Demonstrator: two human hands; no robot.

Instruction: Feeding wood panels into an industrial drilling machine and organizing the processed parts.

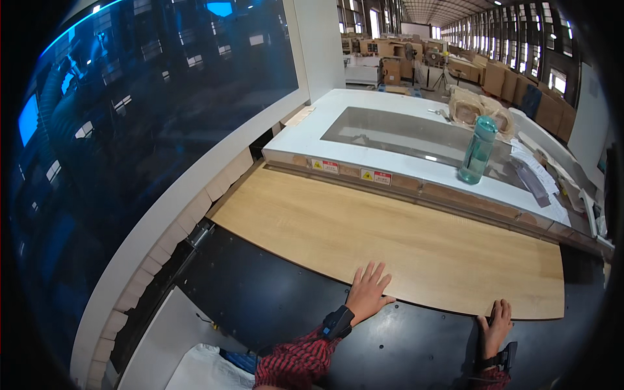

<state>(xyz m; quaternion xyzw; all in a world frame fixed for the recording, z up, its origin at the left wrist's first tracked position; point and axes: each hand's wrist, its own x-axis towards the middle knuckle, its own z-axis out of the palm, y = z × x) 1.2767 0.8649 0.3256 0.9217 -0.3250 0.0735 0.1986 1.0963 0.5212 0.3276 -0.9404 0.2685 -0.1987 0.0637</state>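
Observation:
A long light wood-grain panel (390, 234) lies flat on a black machine bed (260, 286), its far edge at the machine's white housing. My left hand (369, 292) rests palm down on the panel's near edge, fingers spread. My right hand (496, 325) curls over the same near edge further right, fingers on top of the board. Both forearms wear red checked sleeves and dark wrist straps.
The white housing (364, 110) with a glass window carries a teal water bottle (478, 149), papers (543, 175) and wrapped bundles (478, 107). A big dark glass wall (143, 117) stands on the left. Cardboard boxes (500, 75) fill the hall behind. White sheets (169, 344) lie at lower left.

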